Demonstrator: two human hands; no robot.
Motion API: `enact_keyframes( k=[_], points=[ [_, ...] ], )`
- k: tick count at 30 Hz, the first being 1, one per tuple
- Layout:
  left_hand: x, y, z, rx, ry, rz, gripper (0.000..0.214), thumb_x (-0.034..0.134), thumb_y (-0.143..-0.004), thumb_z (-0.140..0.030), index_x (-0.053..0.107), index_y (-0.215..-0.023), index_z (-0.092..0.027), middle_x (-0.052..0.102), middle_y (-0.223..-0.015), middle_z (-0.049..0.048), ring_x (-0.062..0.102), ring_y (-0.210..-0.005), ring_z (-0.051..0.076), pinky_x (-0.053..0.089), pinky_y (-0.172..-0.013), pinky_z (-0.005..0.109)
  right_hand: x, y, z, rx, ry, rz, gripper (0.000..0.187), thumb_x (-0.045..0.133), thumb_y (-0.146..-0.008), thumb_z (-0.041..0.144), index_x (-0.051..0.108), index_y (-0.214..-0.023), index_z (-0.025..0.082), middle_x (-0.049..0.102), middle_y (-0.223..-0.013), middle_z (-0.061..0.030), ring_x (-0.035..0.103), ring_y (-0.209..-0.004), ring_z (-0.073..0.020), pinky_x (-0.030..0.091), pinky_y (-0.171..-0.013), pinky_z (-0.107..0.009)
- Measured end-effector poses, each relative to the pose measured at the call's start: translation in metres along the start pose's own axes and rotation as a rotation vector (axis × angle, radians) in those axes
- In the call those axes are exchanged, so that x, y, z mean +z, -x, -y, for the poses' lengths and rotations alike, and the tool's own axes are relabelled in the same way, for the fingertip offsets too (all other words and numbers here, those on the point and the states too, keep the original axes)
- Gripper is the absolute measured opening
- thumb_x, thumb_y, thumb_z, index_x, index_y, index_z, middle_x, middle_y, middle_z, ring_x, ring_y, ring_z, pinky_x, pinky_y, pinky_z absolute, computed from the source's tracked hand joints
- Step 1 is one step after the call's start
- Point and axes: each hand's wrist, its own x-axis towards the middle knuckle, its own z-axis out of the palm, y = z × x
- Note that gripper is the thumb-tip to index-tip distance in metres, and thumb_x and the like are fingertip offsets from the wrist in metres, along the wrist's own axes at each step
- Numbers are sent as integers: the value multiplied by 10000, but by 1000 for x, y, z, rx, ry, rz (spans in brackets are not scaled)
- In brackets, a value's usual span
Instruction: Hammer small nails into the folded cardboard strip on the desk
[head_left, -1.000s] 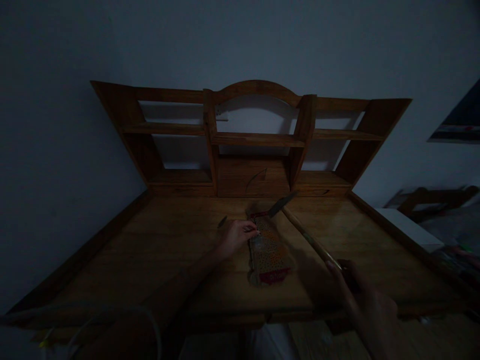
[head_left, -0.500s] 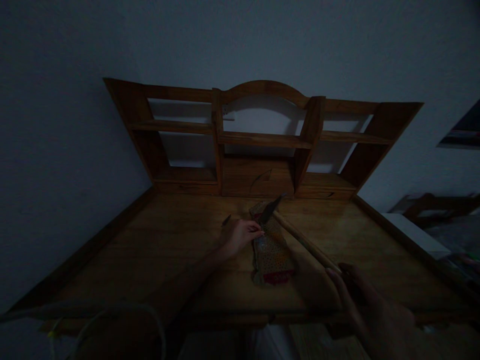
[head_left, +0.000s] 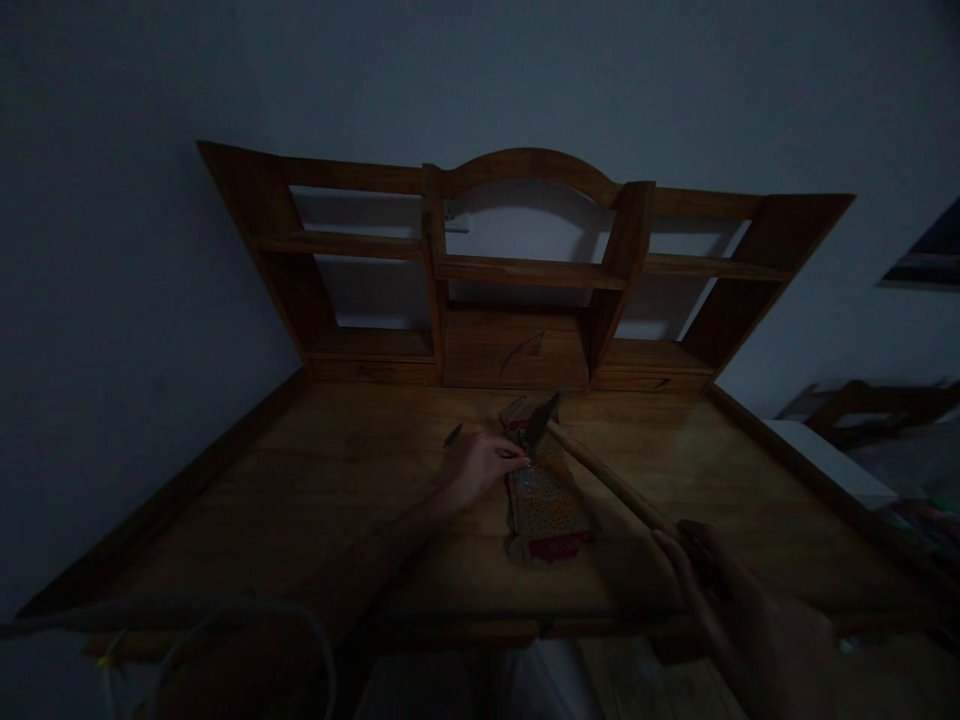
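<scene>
My right hand (head_left: 739,600) is closed round the lower end of a hammer's wooden handle (head_left: 607,474). The hammer's dark, long metal head (head_left: 541,422) is over the far part of a flattened piece of printed cardboard (head_left: 553,505), brown with dark dots and red bands. My left hand (head_left: 484,466) reaches in from the left, thumb and fingers pinched at the cardboard's left edge, close below the hammer head. What sits in the pinch is too small and dark to make out. Just beyond that hand lies a small dark pointed piece (head_left: 452,435).
The wooden desk (head_left: 337,480) has raised side edges. A wooden shelf unit (head_left: 517,270) with small drawers stands along its back, against the wall. Pale cords (head_left: 247,606) hang at lower left. A white surface (head_left: 825,455) and a chair (head_left: 885,410) are at right.
The hammer head has come slightly down and left, nearer the cardboard and my left fingers. My left hand keeps its pinch in nearly the same place. The camera view has shifted a little.
</scene>
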Motion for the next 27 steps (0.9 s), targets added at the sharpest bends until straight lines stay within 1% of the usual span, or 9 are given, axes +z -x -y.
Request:
enact_keyframes(
  k=[2,4,7,12,15,18,22,24,27],
  points=[
    [1,0,1,-9,37,15,224,742,-700,-407,772,-798,-207,763,-809,33,695,-739,181,518,-641,244,0,0,-4,13,9,-3,459,347,-908,512,668,-1123,264,734,-769,-80,617,-456,-190,379,-400,-266],
    [0,0,0,-19,67,26,209,743,-701,-386,771,-793,-201,763,-801,33,695,-736,182,518,-636,244,2,-1,-8,17,19,-34,454,376,-903,540,665,-1128,272,729,-731,-66,597,-417,-191,351,-378,-266],
    [-1,0,-4,-15,51,28,207,741,-704,-385,768,-784,-195,760,-789,27,690,-725,177,503,-623,237,4,-3,-7,17,9,-75,463,385,-908,568,665,-1120,267,720,-690,-46,590,-402,-190,321,-363,-255],
    [-5,1,-11,16,-99,12,285,733,-699,-462,741,-658,-180,725,-661,13,659,-641,169,424,-523,224,5,-4,4,-16,-9,-14,430,361,-920,519,690,-1055,276,736,-783,-49,620,-465,-182,362,-400,-257],
    [-5,1,-8,21,-63,26,265,724,-712,-457,760,-725,-196,745,-724,16,674,-672,171,445,-551,226,6,-3,3,-27,-16,-18,431,351,-925,500,688,-1071,275,741,-815,-52,627,-479,-178,375,-408,-259],
    [-3,0,-1,20,-5,40,242,726,-716,-431,772,-793,-207,761,-794,26,691,-716,178,482,-601,234,9,-3,-2,-27,-14,-59,450,327,-944,506,669,-1125,276,748,-854,-40,640,-491,-183,382,-417,-267],
    [-2,-1,5,14,7,36,244,724,-718,-432,772,-805,-209,762,-804,31,694,-729,185,498,-618,244,9,-5,-5,83,-39,-105,512,367,-912,621,641,-1174,276,736,-741,-21,639,-469,-199,379,-409,-270],
    [-2,-1,6,24,4,41,244,720,-724,-430,773,-810,-208,762,-803,34,695,-731,189,501,-619,249,7,-6,-4,124,-69,-93,519,375,-904,640,629,-1186,286,733,-733,-18,653,-496,-202,393,-424,-266],
    [-2,-1,3,32,-12,32,232,725,-722,-414,773,-805,-203,762,-806,41,696,-736,193,506,-625,255,7,-5,-2,106,-64,-73,503,381,-910,621,622,-1190,280,743,-790,-25,673,-537,-212,401,-429,-268]
  ],
)
